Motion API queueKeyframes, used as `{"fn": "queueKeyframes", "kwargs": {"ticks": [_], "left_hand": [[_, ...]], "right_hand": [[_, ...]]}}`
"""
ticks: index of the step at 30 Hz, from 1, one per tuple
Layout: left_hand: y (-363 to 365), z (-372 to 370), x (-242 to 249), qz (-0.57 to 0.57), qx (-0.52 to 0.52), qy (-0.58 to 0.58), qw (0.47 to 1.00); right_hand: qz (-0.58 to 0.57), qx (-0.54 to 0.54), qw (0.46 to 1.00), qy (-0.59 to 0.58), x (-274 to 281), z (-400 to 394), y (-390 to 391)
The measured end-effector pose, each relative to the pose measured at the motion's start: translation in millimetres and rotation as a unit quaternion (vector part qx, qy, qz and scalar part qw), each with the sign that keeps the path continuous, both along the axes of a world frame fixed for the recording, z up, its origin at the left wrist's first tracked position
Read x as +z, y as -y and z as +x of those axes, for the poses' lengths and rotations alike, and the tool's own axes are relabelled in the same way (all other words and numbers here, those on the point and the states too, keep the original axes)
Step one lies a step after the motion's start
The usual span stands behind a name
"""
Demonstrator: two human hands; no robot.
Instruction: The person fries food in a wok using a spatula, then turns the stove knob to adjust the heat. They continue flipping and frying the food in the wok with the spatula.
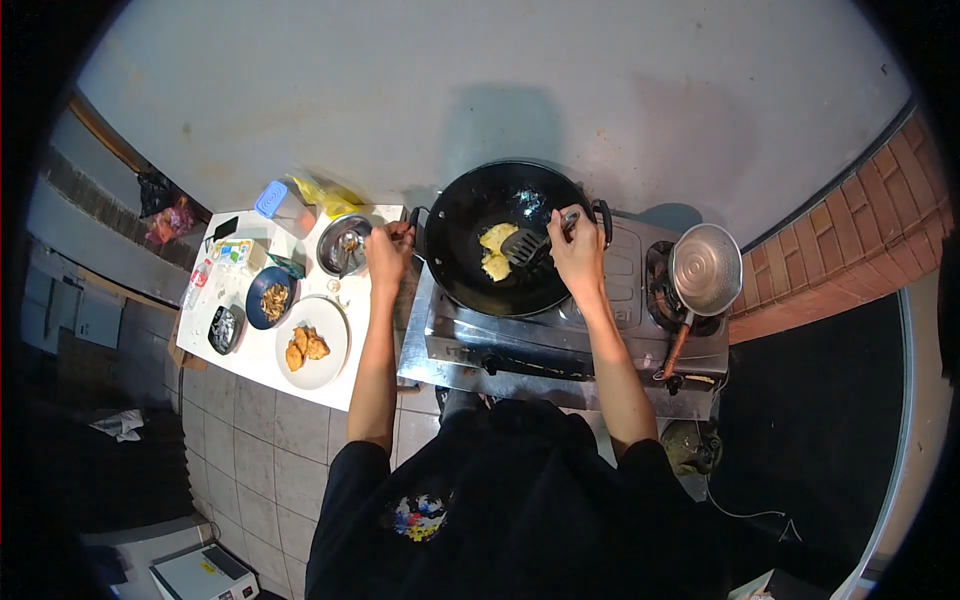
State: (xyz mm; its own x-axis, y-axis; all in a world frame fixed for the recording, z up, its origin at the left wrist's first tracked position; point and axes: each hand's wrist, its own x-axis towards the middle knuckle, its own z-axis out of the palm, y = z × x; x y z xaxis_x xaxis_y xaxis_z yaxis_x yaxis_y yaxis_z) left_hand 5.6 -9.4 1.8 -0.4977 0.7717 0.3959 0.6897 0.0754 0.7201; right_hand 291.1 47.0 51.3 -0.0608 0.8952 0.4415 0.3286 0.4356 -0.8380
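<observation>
A black wok [460, 275] sits on the stove, with pale yellow battered pieces [496, 262] frying in its middle. In my right hand [578, 250], over the wok's right side, is a slotted spatula [524, 247]; its dark head touches the pieces. My left hand [386, 258] is at the wok's left side, its fingers closed at the loop handle [415, 225]. Just left of that hand stands a metal bowl [328, 250] with a spoon in it.
A white table [250, 362] on the left bears a plate [338, 362] of golden fried pieces, a blue bowl [255, 312] of brownish food strips, a lidded container [285, 208] and a small dark dish [224, 330]. A saucepan [706, 268] rests on the right burner, its handle pointing towards me.
</observation>
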Motion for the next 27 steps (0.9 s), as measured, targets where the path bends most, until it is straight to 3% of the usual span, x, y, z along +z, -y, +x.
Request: {"fn": "queueKeyframes", "kwargs": {"ticks": [8, 14, 27], "left_hand": [[-2, -4, -5, -0.005, -0.007, 0.0, 1.0], [1, 1, 2, -0.01, -0.004, 0.004, 1.0], [0, 0, -2, -0.004, 0.0, -0.002, 1.0]], "right_hand": [[0.035, 0.012, 0.999, 0.036, 0, -10, -1], [-0.022, 0.01, 0.998, 0.065, 7, -11, -5], [-0.01, 0.002, 0.995, 0.1, 10, -21, -12]]}}
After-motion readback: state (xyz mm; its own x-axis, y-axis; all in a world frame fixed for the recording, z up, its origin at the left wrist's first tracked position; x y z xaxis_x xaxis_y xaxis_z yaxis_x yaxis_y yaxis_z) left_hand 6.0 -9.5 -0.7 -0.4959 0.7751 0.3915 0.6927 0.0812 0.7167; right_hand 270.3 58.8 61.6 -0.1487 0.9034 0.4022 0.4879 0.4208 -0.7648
